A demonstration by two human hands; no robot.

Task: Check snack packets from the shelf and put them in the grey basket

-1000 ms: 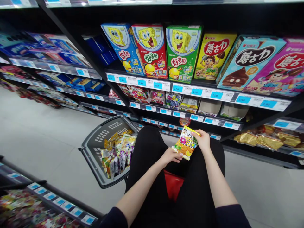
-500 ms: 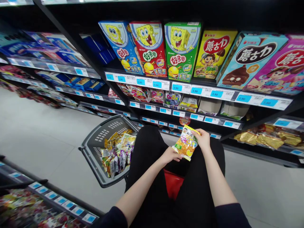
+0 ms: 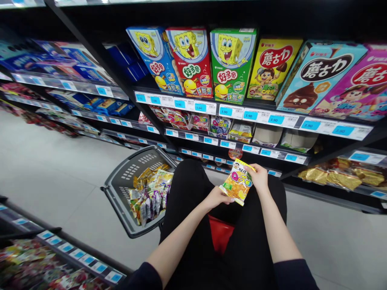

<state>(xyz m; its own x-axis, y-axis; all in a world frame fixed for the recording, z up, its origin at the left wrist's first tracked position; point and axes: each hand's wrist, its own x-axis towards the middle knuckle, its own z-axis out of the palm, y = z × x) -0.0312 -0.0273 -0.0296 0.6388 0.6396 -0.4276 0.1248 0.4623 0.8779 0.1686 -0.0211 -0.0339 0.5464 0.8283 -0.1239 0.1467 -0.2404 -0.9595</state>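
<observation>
Between my knees I hold up a small yellow and orange bag of gummy candy [image 3: 238,182], its printed front towards me. My left hand [image 3: 218,198] grips its lower left corner, with fingers partly behind the bag. Closed on the upper right edge is my right hand [image 3: 259,176]. To the left of my legs a grey shopping basket [image 3: 116,177] stands on the floor, with several candy bags [image 3: 152,195] piled inside. A red surface [image 3: 221,235], perhaps a stool, shows between my thighs.
Ahead, a shelf holds snack boxes [image 3: 233,66] above a price-tag rail [image 3: 208,106]. Below it are display cartons of candy bags [image 3: 220,125], some cartons partly bare inside. Gold packets [image 3: 344,177] lie low on the right. Another shelf with bagged goods [image 3: 45,266] is at lower left.
The candy bag has tilted slightly, so its front print shows more clearly. Both hands keep their hold and have barely moved.
</observation>
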